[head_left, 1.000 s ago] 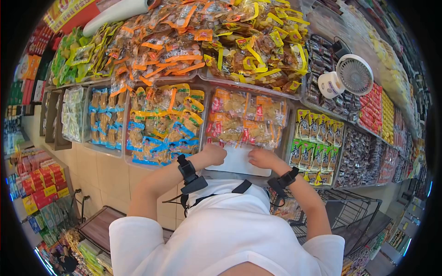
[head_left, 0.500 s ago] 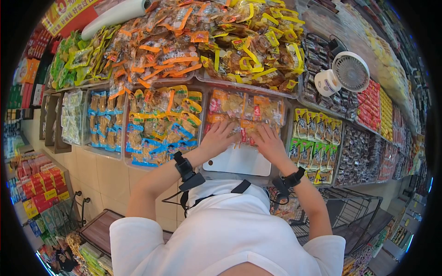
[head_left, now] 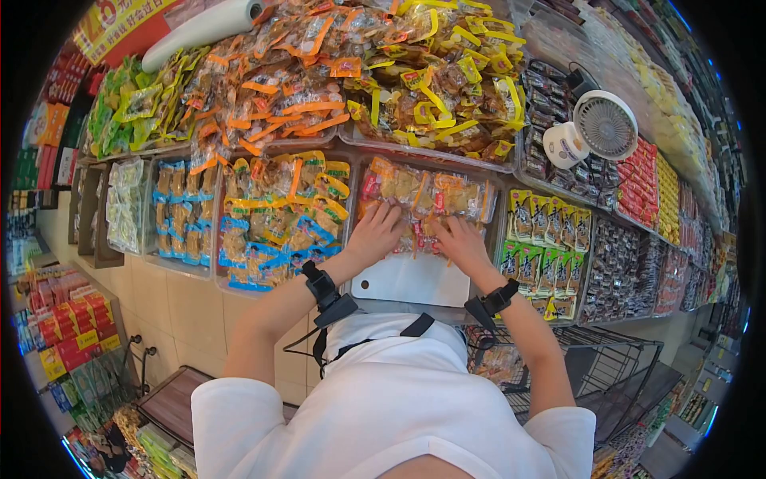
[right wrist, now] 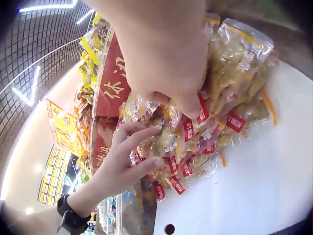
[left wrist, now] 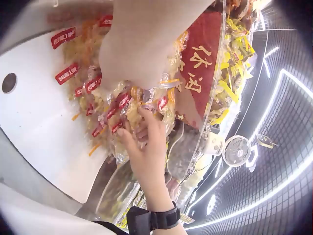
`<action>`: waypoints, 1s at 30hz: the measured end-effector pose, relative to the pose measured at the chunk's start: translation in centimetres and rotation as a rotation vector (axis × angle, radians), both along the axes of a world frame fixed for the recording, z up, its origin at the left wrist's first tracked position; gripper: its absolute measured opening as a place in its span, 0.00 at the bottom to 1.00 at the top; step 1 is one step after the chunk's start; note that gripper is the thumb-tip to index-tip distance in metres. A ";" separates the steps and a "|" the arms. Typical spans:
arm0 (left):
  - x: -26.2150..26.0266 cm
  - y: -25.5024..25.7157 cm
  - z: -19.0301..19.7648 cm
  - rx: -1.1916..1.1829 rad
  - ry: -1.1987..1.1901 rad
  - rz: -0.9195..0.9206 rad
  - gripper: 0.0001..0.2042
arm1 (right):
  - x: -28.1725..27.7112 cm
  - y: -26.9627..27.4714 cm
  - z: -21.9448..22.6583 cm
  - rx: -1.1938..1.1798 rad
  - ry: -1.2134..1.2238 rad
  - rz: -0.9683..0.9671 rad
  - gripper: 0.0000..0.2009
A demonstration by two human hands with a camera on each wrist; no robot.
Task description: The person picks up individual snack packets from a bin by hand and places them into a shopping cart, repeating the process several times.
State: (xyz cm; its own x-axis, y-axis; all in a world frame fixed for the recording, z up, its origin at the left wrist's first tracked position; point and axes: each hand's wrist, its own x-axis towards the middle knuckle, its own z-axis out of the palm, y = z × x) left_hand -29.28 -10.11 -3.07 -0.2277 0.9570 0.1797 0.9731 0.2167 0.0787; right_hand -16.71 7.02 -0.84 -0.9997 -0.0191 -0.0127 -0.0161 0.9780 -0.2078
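In the head view, a clear bin point(head_left: 493, 225) holds clear snack packets point(head_left: 396, 180) with orange stripes, red labels and pale brown contents. My left hand point(head_left: 377, 234) grips the packets at the left front, its thumb and forefinger on either side of the plastic in the right wrist view. On the right front, my right hand point(head_left: 463, 242) pinches other packets between thumb and curled fingers. Both hands are bent over the packets, a short gap between them. Below the packets lies a white board point(head_left: 411, 281) with a dark round hole at one corner.
To the left is a bin of blue and yellow packets point(head_left: 287, 219); to the right, yellow and green packets point(head_left: 542, 239). Behind rise heaps of orange- and yellow-edged bags point(head_left: 439, 88). A small white fan point(head_left: 602, 126) stands at the back right, and a wire cart point(head_left: 590, 367) nearby.
Both hands have gone from the board's front part forward onto the packets. Since half a second ago their fingers have curled in, and the packets have shifted a little.
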 end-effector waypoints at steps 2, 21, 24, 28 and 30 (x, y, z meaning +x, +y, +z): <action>0.0 -0.2 0.8 0.005 -0.009 -0.005 0.16 | -0.1 -0.2 0.3 -0.026 0.013 -0.012 0.19; -2.6 3.0 2.1 0.121 -0.073 0.133 0.21 | -2.0 2.9 1.2 0.026 0.194 -0.158 0.20; -2.5 2.8 2.6 0.151 -0.112 0.110 0.22 | -1.5 2.7 2.4 -0.016 0.209 -0.166 0.20; -1.8 2.4 3.5 0.215 -0.124 0.060 0.21 | -0.1 2.2 2.2 -0.045 0.272 -0.196 0.19; -0.8 1.6 2.7 0.148 -0.175 -0.061 0.20 | 1.0 1.6 1.9 -0.092 0.140 -0.081 0.17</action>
